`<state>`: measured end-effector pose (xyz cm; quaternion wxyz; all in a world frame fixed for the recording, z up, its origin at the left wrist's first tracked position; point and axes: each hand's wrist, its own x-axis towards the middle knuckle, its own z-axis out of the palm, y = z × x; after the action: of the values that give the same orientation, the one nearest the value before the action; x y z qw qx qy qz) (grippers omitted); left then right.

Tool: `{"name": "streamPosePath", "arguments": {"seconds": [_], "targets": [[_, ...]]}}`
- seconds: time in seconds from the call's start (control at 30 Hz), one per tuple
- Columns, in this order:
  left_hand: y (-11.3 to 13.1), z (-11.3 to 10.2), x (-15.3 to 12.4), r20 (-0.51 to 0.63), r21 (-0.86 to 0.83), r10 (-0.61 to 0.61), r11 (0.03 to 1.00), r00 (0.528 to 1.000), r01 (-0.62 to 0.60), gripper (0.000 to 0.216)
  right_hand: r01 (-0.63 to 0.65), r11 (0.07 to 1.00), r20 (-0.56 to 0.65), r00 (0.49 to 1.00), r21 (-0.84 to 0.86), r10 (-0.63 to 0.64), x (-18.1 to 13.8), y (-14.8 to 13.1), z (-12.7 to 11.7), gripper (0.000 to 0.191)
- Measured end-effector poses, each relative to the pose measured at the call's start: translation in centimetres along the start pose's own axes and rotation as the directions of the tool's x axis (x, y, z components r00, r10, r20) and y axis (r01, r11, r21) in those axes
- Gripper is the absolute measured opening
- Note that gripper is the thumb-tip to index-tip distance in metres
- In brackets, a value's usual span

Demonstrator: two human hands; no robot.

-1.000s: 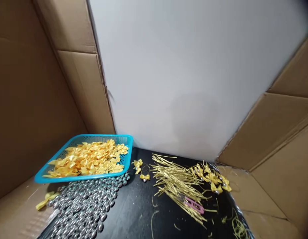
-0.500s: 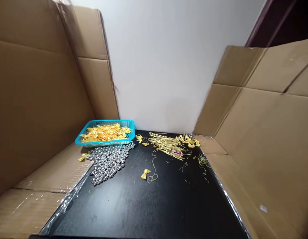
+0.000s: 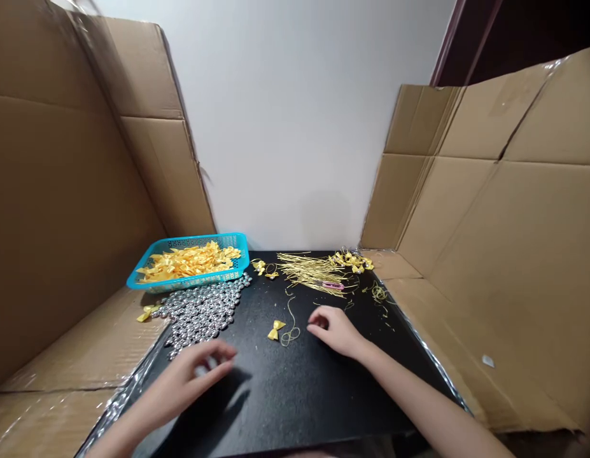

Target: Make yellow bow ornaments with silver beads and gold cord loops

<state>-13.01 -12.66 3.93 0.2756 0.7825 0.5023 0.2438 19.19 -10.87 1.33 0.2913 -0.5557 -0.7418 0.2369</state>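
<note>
My left hand (image 3: 196, 372) hovers over the black table, just in front of the silver beads (image 3: 202, 312), its thumb and fingers apart with nothing between them. To the right, my right hand (image 3: 337, 329) curves its fingers above the table, thumb and fingertips apart and empty. Between the hands lie a yellow ribbon bow (image 3: 275, 330) and, beside it, a looped piece of gold cord (image 3: 289, 336). The right hand is nearest to that cord but does not touch it.
A blue basket (image 3: 137, 275) full of yellow bows stands at the back left. Gold cord lengths (image 3: 304, 270) lie at the back with a pink tool (image 3: 333, 285) on them. Bows with beads (image 3: 354, 261) sit behind, right. Cardboard walls (image 3: 466, 222) flank the black table (image 3: 285, 407).
Both hands have come into view from the front, one on each side of the bow and cord. The camera view has turned slightly right.
</note>
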Motion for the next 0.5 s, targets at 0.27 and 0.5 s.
{"name": "streamPosePath", "arguments": {"seconds": [0.27,0.5], "targets": [[-0.1,6.9,12.9,0.018,0.154,0.2,0.967,0.98,-0.201,0.017,0.084,0.994,-0.198,0.975,-0.075,-0.098,6.6,2.9,5.0,0.015],[0.0,9.2,14.9,-0.042,0.268,0.175,0.95,0.984,-0.157,0.022,0.119,0.991,-0.236,0.963,-0.057,-0.129,7.3,4.4,4.7,0.019]]}}
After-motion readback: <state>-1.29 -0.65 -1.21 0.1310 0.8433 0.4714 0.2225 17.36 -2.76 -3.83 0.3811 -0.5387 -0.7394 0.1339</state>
